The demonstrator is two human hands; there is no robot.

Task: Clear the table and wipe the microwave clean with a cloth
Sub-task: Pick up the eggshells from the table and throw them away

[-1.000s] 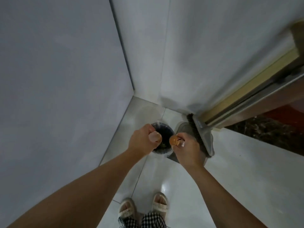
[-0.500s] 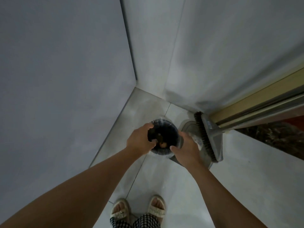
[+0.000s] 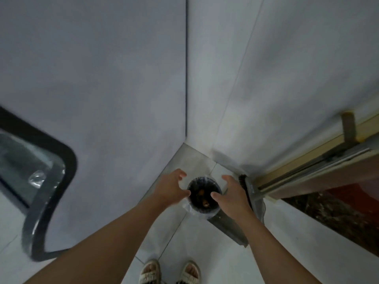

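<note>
A small round bin [image 3: 192,210] with a dark liner stands on the floor in the corner of two grey walls. Brownish scraps [image 3: 203,196] lie inside it. My left hand [image 3: 171,188] hovers over the bin's left side with fingers spread and empty. On the other side of the rim, my right hand [image 3: 229,192] is spread the same way and holds nothing. No cloth or microwave is in view.
A dustpan and brush [image 3: 249,194] lean by the wall right of the bin. A sliding door track [image 3: 307,167] runs along the right. A dark-framed chair [image 3: 41,201] with plastic wrap is at the left. My sandalled feet [image 3: 170,271] stand on the pale tiles.
Both hands held small items over the bin a second ago. They have let go, the items lie in the bin, and the fingers are now spread. The view has widened to the left.
</note>
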